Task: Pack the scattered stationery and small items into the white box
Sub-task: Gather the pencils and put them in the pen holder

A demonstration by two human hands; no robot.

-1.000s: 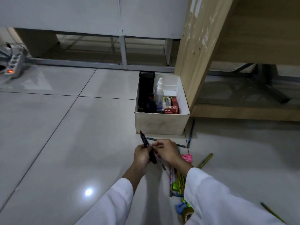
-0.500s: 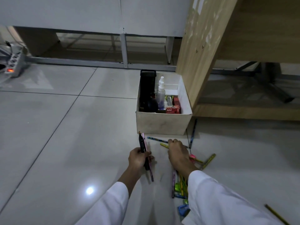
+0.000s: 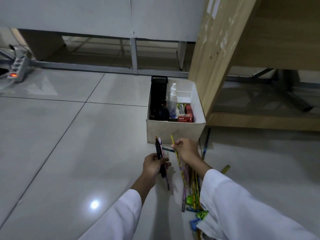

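From the head camera, a thin yellow patterned pencil point(image 3: 176, 153) is pinched in the curled fingers of the right hand point(image 3: 186, 150), just in front of the open white cardboard box point(image 3: 174, 131). Its long axis points up toward the box. A black marker and pink pen bundle point(image 3: 160, 153) is gripped in the left hand point(image 3: 153, 165), slightly farther from the box.

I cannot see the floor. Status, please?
Left hand grips marker and pencil. Right hand pinches yellow pencil. Box ahead, unobstructed.
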